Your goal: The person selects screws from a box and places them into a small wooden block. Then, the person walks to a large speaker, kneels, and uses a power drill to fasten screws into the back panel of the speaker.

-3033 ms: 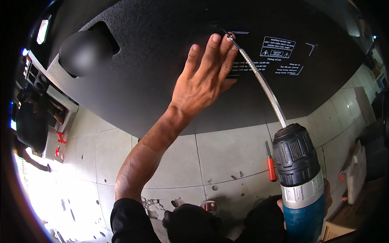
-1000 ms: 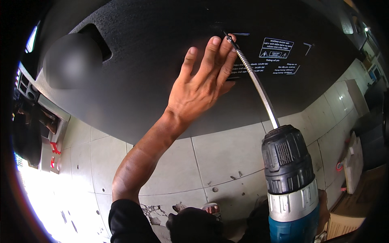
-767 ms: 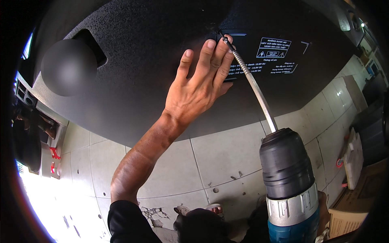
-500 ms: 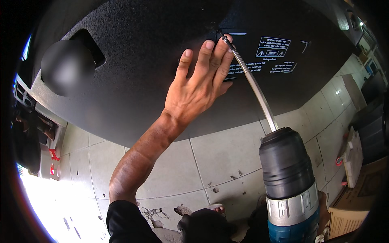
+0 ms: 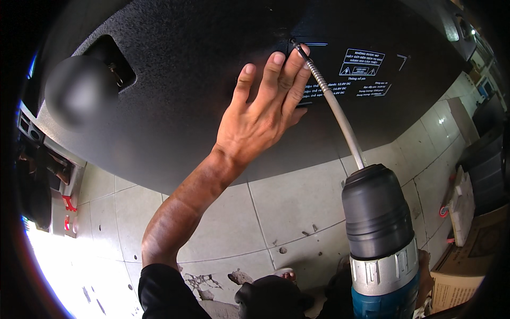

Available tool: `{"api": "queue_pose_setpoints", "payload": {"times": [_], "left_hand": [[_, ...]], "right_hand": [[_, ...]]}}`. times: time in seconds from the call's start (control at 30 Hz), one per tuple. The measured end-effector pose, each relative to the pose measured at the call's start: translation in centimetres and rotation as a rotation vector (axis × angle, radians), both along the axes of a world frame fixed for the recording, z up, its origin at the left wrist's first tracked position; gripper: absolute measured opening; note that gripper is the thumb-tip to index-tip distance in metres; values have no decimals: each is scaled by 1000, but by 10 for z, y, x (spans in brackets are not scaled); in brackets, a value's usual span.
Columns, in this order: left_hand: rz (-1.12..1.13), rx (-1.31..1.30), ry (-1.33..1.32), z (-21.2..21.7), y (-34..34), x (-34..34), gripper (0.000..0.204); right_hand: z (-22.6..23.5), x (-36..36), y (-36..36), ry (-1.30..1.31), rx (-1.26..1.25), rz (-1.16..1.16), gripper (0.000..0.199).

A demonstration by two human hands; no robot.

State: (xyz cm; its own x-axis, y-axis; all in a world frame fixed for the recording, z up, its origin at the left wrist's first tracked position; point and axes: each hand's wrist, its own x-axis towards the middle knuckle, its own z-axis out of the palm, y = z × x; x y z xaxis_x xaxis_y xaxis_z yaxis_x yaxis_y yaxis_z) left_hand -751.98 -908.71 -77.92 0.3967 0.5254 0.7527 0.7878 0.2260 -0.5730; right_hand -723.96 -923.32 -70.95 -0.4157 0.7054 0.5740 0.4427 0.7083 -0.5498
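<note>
My left hand [image 5: 260,109] lies on a large black textured panel [image 5: 180,101], fingers stretched out and slightly apart. Its index fingertip touches or nearly touches the tip of a long screwdriver bit [image 5: 340,122] at the corner of a white-printed label [image 5: 364,63]. A spring-like ribbed section sits near that tip. The bit runs back into the black chuck of a blue and silver power drill [image 5: 385,271]. Only a sliver of my right hand [image 5: 424,276] shows beside the drill body; its grip is mostly hidden behind the tool.
A rounded, blurred knob-like shape [image 5: 79,90] stands by a square recess [image 5: 114,64] at the panel's left. Below is a cracked tiled floor [image 5: 303,202]. Cardboard boxes [image 5: 467,255] sit at the lower right, and bright light floods the lower left.
The drill's chuck was smeared by spinning and now looks sharp and still. The bit's tip and the panel have shifted slightly in view. My left hand keeps its place on the panel.
</note>
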Motion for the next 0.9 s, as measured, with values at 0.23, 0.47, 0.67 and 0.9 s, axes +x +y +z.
{"api": "queue_pose_setpoints", "payload": {"times": [0.23,0.47,0.67,0.9], "left_hand": [[-51,-1,-66,0,0,3,76],[-57,2,-63,-1,3,4,76],[29,6,33,-1,1,-2,81],[-19,-3,-31,-2,2,1,77]], "right_hand": [[-2,-3,10,7,36,35,46],[18,-15,10,-68,-61,-64,41],[11,-11,9,-54,-10,-28,41],[11,-10,10,-63,8,-35,40]]}}
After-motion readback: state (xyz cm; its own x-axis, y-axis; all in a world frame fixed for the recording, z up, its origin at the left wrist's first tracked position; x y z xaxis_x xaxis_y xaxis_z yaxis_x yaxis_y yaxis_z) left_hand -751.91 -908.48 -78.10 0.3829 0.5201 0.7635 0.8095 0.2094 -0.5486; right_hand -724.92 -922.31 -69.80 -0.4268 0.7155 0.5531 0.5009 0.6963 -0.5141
